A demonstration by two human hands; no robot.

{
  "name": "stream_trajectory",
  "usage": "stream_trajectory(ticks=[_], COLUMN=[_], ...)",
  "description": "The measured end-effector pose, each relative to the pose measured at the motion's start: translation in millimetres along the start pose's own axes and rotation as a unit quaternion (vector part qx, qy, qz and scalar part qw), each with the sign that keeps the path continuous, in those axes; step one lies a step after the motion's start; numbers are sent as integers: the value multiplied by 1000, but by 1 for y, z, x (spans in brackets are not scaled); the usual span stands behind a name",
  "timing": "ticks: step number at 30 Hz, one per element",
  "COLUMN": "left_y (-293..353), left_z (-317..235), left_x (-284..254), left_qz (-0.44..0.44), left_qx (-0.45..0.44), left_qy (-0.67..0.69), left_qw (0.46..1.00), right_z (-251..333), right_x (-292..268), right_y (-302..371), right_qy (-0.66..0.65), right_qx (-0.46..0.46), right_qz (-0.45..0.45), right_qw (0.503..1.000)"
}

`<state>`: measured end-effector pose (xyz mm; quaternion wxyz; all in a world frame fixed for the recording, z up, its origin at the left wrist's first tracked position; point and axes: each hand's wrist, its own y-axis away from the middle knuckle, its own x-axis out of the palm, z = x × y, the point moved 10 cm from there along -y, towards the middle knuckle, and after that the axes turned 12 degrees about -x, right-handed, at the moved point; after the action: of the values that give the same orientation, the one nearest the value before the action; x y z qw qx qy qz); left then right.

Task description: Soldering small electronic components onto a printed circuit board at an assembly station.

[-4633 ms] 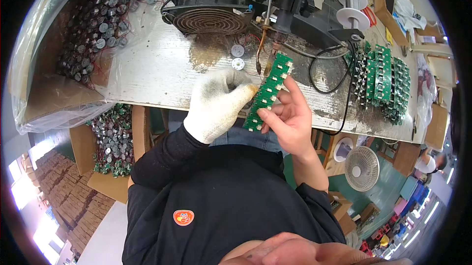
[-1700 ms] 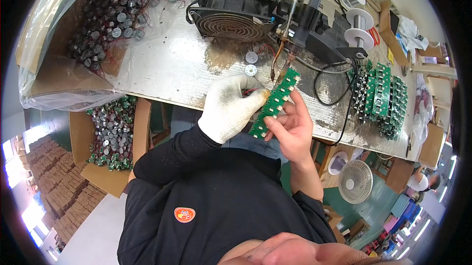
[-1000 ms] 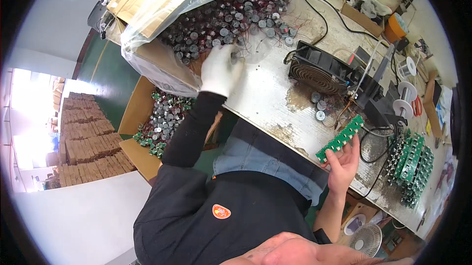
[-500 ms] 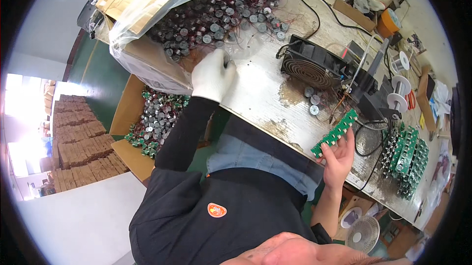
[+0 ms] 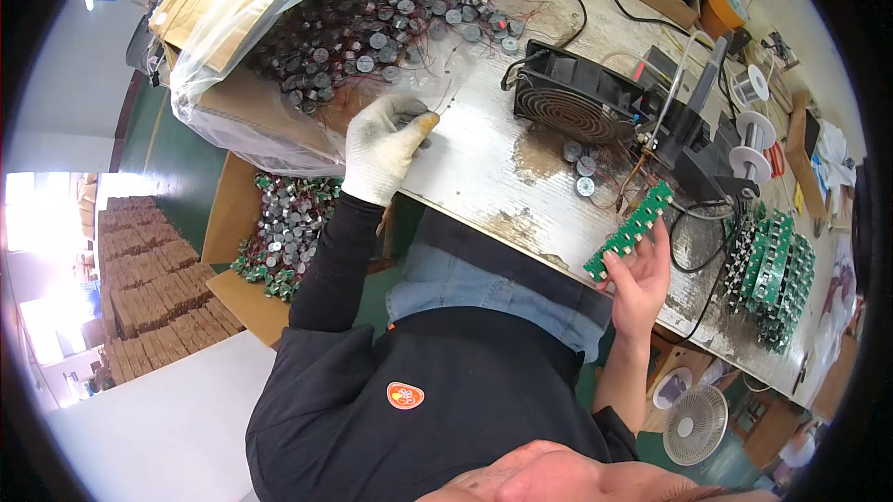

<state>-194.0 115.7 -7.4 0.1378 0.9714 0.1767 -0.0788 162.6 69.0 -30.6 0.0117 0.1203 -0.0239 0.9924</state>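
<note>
My left hand [image 5: 383, 150], in a white glove with a stained thumb tip, hovers over the table's front edge beside the heap of small round metal parts with thin red wires [image 5: 391, 18]. Its thumb and fingers are pinched together; whatever lies between them is too small to make out. Bare, my right hand [image 5: 640, 283] grips the lower end of a long green circuit board [image 5: 633, 230] with small pale parts along it. The board is tilted above the table, its far end near the soldering stand [image 5: 684, 144].
Behind the board stands a black fan [image 5: 577, 97], with several loose round metal parts [image 5: 585, 167] in front. More green boards [image 5: 770, 279] are piled at the right. A cardboard box of wired parts [image 5: 288, 232] sits below the table's left end. Solder spools [image 5: 752, 148] and cables line the back.
My left hand has turned, so its pinched thumb and fingers now show, and it has drawn slightly away from the heap. My right hand still holds the circuit board. The whole view has shifted slightly.
</note>
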Motion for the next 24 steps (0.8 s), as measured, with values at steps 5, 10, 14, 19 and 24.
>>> stream_trajectory(ticks=[5,10,14,19,24], left_y=[6,15,33,42,58], left_z=[-10,-37,-61,-51,-10], left_x=[10,24,45,74,106], left_qz=[8,17,-3,45,124], left_qx=[21,129,290,242,74], left_qy=[-62,-129,-266,-265,-123], left_qw=[998,983,919,932,982], right_z=[-1,0,2,3,-1], right_x=[-1,-1,1,3,3], right_y=[0,1,0,1,5], right_qy=[6,6,-9,2,-9], right_qx=[2,4,-1,5,16], right_qz=[13,7,6,31,38], right_qw=[1000,1000,1000,999,999])
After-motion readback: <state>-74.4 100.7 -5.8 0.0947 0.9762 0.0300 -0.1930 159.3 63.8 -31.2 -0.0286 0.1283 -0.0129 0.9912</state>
